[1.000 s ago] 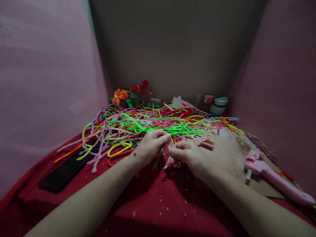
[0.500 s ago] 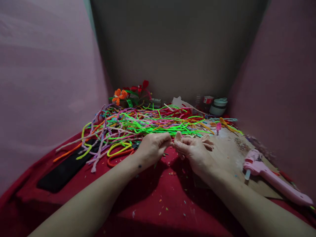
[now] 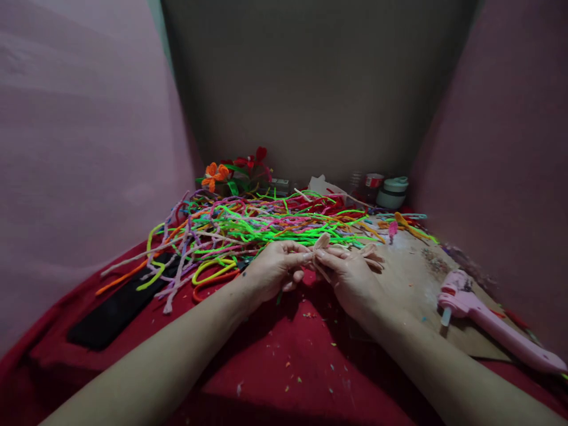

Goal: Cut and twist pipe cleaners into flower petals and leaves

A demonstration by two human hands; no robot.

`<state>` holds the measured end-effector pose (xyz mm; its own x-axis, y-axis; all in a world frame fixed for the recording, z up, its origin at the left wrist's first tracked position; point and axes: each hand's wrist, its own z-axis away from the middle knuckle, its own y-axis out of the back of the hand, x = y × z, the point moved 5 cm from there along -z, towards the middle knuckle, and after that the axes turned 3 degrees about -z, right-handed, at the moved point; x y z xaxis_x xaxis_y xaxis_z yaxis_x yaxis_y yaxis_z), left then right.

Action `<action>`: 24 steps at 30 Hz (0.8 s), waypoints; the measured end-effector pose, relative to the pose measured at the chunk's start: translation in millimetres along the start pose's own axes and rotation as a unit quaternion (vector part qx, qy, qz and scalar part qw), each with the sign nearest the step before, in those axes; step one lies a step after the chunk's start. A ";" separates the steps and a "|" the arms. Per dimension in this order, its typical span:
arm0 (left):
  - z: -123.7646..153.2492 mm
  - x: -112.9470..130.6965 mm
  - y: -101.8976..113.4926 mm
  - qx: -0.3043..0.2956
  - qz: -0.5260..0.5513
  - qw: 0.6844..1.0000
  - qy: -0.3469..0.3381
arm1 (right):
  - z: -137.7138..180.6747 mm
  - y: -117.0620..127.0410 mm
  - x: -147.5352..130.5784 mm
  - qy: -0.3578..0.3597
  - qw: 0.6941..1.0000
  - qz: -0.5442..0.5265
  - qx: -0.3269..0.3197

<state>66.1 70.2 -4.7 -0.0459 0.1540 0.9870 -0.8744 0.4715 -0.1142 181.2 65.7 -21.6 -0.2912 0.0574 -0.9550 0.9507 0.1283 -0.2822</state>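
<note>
Close together over the middle of the red cloth, my left hand [image 3: 277, 269] and my right hand [image 3: 352, 275] both pinch a beige pipe-cleaner piece with petal-like loops [image 3: 322, 241]. One loop stands up between the fingertips. Further beige loops [image 3: 373, 257] stick out past the right hand's knuckles; I cannot tell whether they belong to the same piece. My fingers hide the centre of it. Just left of my left hand lie scissors with yellow and orange handles [image 3: 217, 269], their blades mostly covered.
A heap of coloured pipe cleaners [image 3: 266, 222] spreads behind my hands. On the right, a pink glue gun [image 3: 492, 325] lies over a board [image 3: 408, 278]. A black phone [image 3: 110, 313] is at left. Pipe-cleaner flowers [image 3: 216, 173] and a pale green lidded cup [image 3: 393, 192] stand at the back.
My left hand has turned and its lower fingers have loosened, its fingertips now closer against the right hand's. The upright beige loop has tilted slightly.
</note>
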 end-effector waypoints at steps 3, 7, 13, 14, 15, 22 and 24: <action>-0.7 -1.4 -1.4 -0.019 0.034 0.999 0.013 | 3.7 -1.6 -3.9 0.007 1.000 0.026 0.005; -2.0 -3.5 0.5 0.006 0.007 1.000 0.000 | 5.9 -4.3 -6.5 0.007 0.999 0.033 0.003; 3.3 6.1 -2.2 0.090 -0.100 0.990 -0.042 | 0.9 -2.5 0.6 0.006 1.000 0.002 0.010; 4.2 8.2 -3.4 0.095 -0.119 0.987 -0.047 | -0.6 -1.3 2.1 0.008 1.000 -0.010 0.014; 4.9 10.1 -4.4 0.098 -0.134 0.985 -0.051 | -1.8 -0.2 3.4 0.011 1.000 -0.025 0.017; 6.8 14.0 -7.5 0.067 -0.131 0.988 -0.047 | -1.9 -2.8 3.2 0.004 0.997 -0.078 -0.023; 7.7 15.4 -7.4 0.066 -0.128 0.988 -0.052 | -1.5 -3.4 1.6 0.004 0.996 -0.082 -0.024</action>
<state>68.2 62.4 12.3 0.1427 -0.0487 0.9886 -0.9187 0.3651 0.1506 177.4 66.9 -22.0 -0.4424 0.0402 -0.8959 0.8846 0.1843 -0.4285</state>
